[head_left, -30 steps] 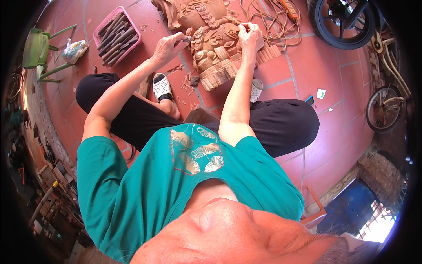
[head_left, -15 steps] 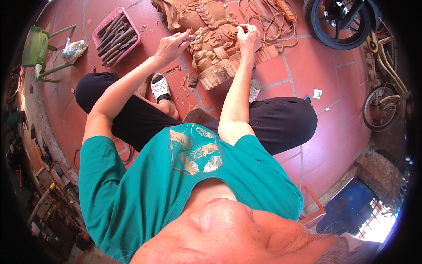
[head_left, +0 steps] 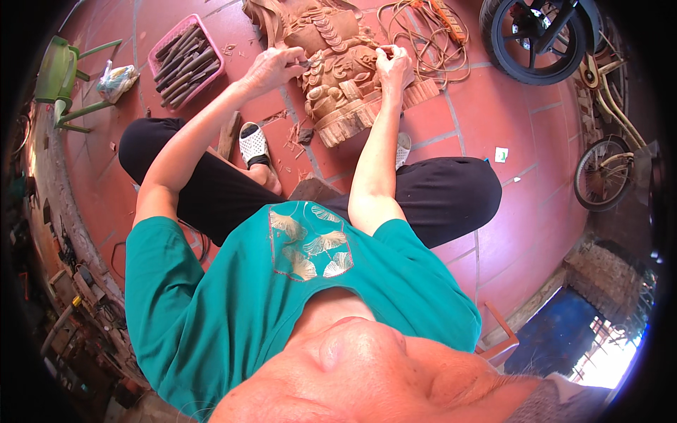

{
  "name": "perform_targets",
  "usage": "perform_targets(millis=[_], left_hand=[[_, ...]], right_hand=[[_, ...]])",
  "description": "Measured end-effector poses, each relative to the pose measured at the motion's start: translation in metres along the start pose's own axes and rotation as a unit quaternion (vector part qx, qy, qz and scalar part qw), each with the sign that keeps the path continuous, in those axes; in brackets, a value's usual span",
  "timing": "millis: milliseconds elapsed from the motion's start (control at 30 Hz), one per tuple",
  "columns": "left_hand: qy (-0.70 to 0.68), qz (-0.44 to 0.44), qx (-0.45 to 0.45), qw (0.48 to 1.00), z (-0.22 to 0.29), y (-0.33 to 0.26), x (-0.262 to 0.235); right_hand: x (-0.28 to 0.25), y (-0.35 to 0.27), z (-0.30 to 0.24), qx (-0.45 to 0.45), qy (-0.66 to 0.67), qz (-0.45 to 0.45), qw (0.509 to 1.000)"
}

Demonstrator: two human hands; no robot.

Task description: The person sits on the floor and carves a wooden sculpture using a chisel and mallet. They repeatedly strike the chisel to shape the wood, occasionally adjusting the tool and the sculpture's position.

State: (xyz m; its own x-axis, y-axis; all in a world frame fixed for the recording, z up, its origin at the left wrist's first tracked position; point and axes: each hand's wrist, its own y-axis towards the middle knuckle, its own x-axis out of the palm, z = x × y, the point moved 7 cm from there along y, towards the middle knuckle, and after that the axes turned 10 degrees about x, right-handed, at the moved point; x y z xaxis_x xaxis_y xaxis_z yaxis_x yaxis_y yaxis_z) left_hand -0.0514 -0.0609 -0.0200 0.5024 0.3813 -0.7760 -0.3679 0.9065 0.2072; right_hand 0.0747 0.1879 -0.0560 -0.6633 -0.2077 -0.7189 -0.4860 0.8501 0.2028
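Note:
A carved wooden piece [head_left: 339, 86] in brown, thick with raised relief, lies on the tiled floor beyond my feet. At its left edge is my left hand [head_left: 273, 69]; its fingers are closed in a pinch, with a small greyish bit [head_left: 305, 63] at the fingertips, too small to name. Over the right side of the carving my right hand [head_left: 395, 69] is closed, thumb and fingers drawn together by the wood. What those fingers hold, if anything, is hidden.
A pink basket [head_left: 222, 69] of dark chisel-like tools stands left, beside a green stool [head_left: 56, 72] and a plastic bag [head_left: 118, 82]. An orange power strip [head_left: 449, 21] with coiled cord [head_left: 423, 49] lies right of the carving. Wood chips [head_left: 296, 136] litter the floor; a motorbike wheel [head_left: 493, 42] stands far right.
The view has shifted slightly. My left hand stays at the carving's left edge and my right hand at its right side, the fingers of both changing little.

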Motion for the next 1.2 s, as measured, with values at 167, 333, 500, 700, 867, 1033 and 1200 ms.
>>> perform_targets(millis=[167,333,500,700,867,1033,1200], left_hand=[[0.014,-0.021,-0.082,0.996,-0.007,0.005,-0.028],[0.059,-0.042,-0.082,0.994,-0.014,0.000,-0.027],[0.053,-0.025,-0.039,0.998,-0.017,0.005,-0.024],[0.083,-0.071,-0.054,0.993,-0.014,0.013,-0.028],[0.097,-0.066,-0.055,0.992,-0.013,0.017,-0.033],[0.104,-0.058,-0.026,0.993,-0.009,0.019,-0.031],[0.122,-0.078,-0.013,0.989,-0.006,0.029,-0.029]], right_hand=[[0.003,0.004,0.006,-0.003,0.000,0.008,1.000],[0.004,0.002,0.003,0.002,0.000,-0.008,1.000],[0.002,0.001,0.000,0.009,0.002,-0.009,1.000],[0.001,0.001,0.000,0.009,0.001,-0.010,1.000],[0.002,0.002,0.003,0.008,0.007,-0.005,1.000],[0.003,0.002,0.001,0.005,0.002,-0.004,1.000],[-0.001,0.000,-0.003,-0.004,-0.007,-0.001,1.000]])
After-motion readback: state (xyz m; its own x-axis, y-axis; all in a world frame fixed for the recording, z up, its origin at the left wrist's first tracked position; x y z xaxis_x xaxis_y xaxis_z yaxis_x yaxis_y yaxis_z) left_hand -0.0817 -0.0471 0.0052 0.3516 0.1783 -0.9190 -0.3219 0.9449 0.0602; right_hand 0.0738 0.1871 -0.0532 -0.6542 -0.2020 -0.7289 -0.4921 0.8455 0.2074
